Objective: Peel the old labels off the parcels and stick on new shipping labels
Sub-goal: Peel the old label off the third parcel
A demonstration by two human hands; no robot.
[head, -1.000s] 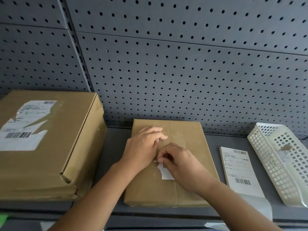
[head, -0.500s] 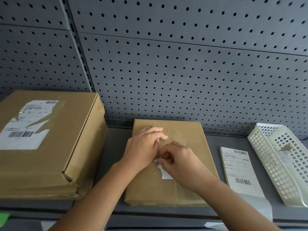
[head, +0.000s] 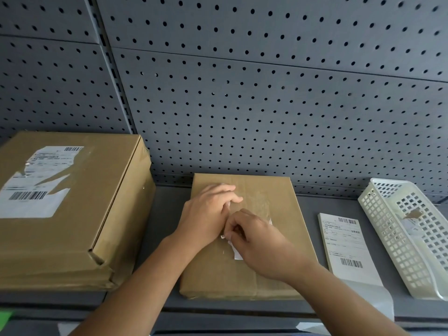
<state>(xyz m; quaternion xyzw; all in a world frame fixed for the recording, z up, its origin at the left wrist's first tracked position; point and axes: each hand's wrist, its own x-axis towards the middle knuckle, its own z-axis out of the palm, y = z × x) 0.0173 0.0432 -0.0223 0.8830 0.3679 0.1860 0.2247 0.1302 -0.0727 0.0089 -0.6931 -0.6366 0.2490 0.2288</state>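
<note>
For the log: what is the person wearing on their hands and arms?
Nothing visible: the left hand and right hand are bare, with no gloves, rings or watch, and both forearms are uncovered down to the frame's edge; no sleeve shows.

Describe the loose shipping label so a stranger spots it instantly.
From the grey pegboard wall drop to the grey shelf below. Between the flat brown cardboard parcel and the white plastic lattice basket lies a white rectangular paper label. Unlike the torn label on the large brown box, it is whole and lies on the shelf.
</note>
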